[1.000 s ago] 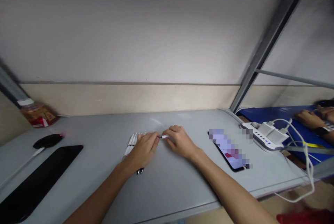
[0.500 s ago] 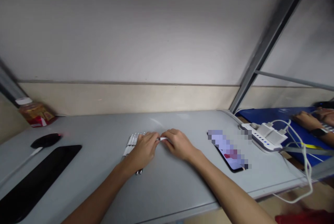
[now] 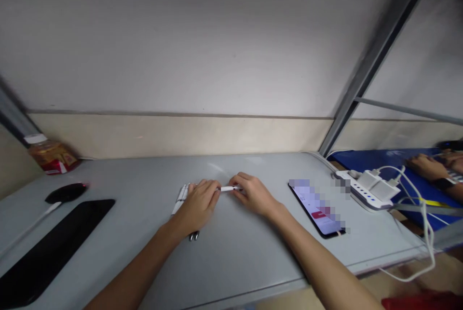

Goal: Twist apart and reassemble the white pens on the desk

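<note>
A white pen (image 3: 227, 188) lies level between my hands, just above the grey desk (image 3: 238, 257). My left hand (image 3: 201, 202) is closed with its fingertips on the pen's left end. The fingers of my right hand (image 3: 251, 192) pinch its right end, where a clear or metallic part shows. Several white pens (image 3: 180, 197) lie side by side under and beside my left hand, partly hidden by it. Two dark pen tips (image 3: 194, 236) poke out below that wrist.
To the right are a lit phone (image 3: 318, 211) and a power strip (image 3: 363, 192) with plugs and white cables. At left lie a black pad (image 3: 58, 252), a round charger (image 3: 67, 193) and a bottle (image 3: 52, 155). Another person's hand (image 3: 428, 168) rests on a blue desk.
My right hand has shifted slightly right and up, away from my left. More of the white pen now shows between them. The other pens stay in place.
</note>
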`<action>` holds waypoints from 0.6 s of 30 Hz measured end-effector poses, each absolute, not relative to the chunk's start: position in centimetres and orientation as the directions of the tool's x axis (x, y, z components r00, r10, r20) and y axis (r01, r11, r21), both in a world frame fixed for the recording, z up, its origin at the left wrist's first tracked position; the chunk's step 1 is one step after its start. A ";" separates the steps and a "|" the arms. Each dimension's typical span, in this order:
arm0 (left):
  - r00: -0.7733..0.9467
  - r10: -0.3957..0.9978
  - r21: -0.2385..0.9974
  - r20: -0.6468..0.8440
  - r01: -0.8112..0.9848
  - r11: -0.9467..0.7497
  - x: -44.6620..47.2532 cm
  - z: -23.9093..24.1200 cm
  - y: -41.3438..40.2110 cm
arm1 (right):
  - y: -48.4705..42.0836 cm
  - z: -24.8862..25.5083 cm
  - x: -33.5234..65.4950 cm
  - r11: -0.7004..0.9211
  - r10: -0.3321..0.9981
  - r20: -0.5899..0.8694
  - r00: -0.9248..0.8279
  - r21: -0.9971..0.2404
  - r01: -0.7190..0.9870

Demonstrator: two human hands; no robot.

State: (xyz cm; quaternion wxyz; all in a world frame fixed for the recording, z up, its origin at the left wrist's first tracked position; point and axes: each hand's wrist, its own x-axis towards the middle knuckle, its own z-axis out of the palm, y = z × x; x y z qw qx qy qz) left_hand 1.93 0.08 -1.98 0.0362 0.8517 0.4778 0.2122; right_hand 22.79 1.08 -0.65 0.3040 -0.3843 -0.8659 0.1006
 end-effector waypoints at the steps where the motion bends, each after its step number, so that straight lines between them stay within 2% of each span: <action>1: 0.457 0.828 0.270 0.326 0.794 -0.545 1.9 -1.9 0.1 | 1.1 -0.6 22.9 0.688 0.724 0.452 -0.521 -0.415 0.596; 12: 0.482 0.808 0.273 0.338 0.772 -0.574 1.9 -1.3 -0.1 | 1.3 -0.3 23.5 0.637 0.769 0.397 -0.501 -0.541 0.549; 18: 0.472 0.813 0.273 0.340 0.778 -0.566 1.8 -1.3 0.0 | 1.5 0.0 24.2 0.615 0.786 0.389 -0.480 -0.564 0.551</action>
